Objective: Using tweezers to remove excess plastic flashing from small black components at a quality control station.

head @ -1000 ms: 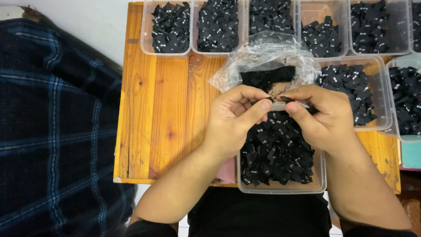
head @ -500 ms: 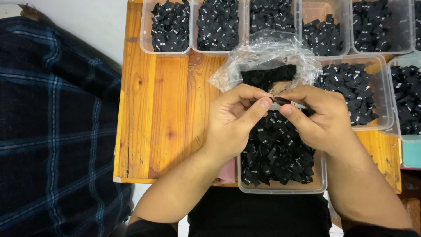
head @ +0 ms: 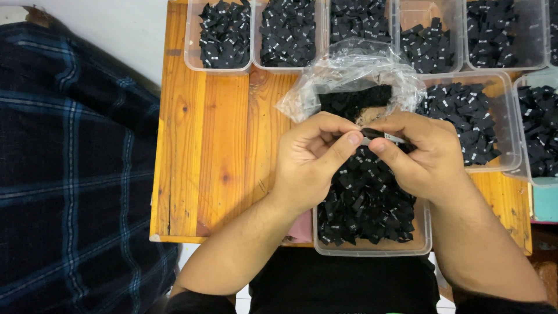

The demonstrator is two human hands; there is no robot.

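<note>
Left hand (head: 314,160) and right hand (head: 421,154), grips clamped on black label (head: 378,136), above tub (head: 372,249)

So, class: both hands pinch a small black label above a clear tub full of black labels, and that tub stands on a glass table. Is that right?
Not quite. The table is of orange-brown wooden planks, not glass, as the head view shows. The rest holds: the left hand and right hand pinch a small black label above the clear tub full of black labels.
</note>
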